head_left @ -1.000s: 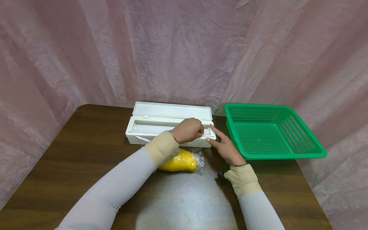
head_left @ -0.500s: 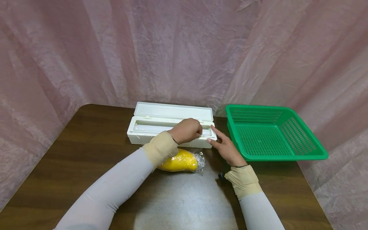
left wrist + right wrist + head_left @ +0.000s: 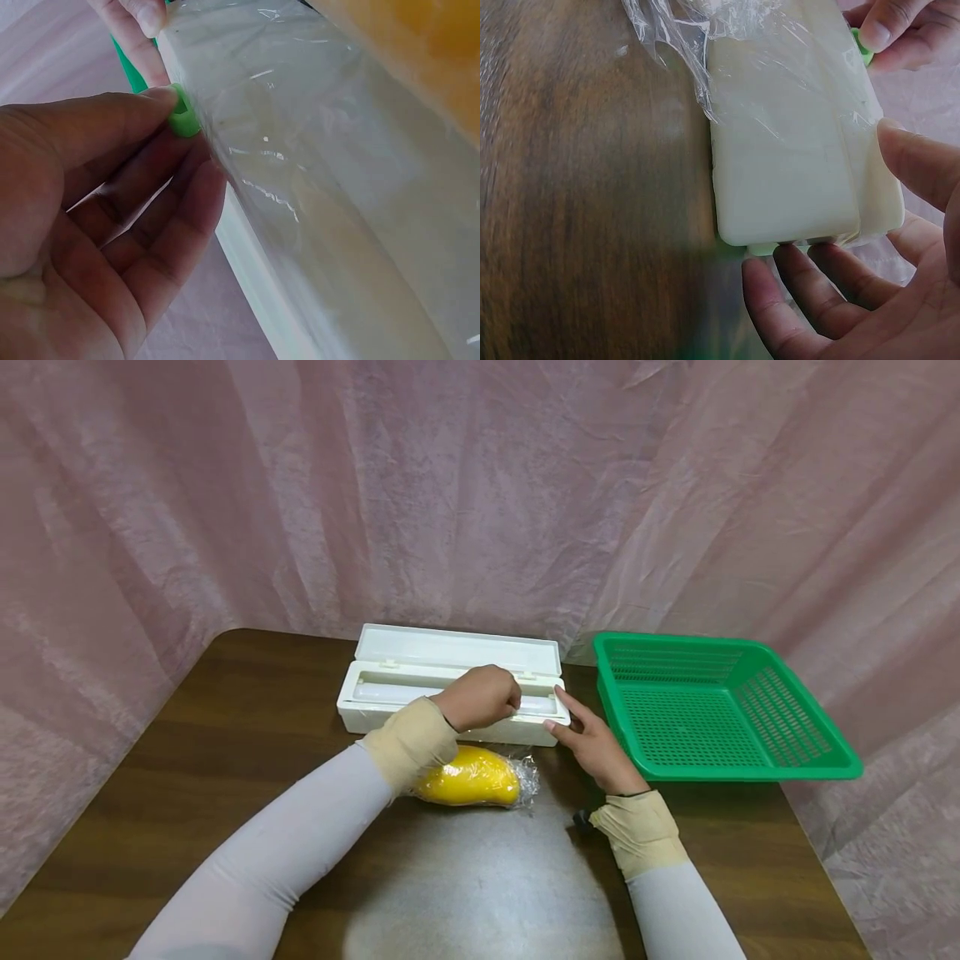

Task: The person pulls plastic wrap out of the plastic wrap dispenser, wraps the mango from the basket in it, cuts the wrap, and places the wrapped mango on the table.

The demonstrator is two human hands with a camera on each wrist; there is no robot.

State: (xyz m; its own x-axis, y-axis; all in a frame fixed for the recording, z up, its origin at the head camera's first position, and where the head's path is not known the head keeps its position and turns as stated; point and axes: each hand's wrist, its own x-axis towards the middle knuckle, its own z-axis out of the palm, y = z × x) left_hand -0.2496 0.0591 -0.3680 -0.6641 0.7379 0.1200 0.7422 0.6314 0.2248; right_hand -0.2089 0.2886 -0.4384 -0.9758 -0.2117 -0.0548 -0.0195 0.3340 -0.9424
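A white cling film dispenser (image 3: 360,720) lies along the table with its lid (image 3: 457,649) raised at the back and a roll (image 3: 386,693) inside. My left hand (image 3: 480,697) pinches a small green slide cutter (image 3: 186,120) at the dispenser's edge. Clear film (image 3: 300,142) is draped over the front wall. At the dispenser's right end, my right hand (image 3: 596,752) grips the box, thumb on the top edge and fingers (image 3: 810,289) curved around the end. Just in front lies a yellow mango-like fruit (image 3: 472,778) wrapped in film, partly hidden by the left wrist.
A green plastic basket (image 3: 618,718) stands to the right of the dispenser, close to my right hand. A pink curtain (image 3: 450,485) hangs right behind the brown wooden table (image 3: 247,735).
My left hand has slid a little to the left along the dispenser's front edge. The right hand keeps its hold on the end. The view has shifted slightly.
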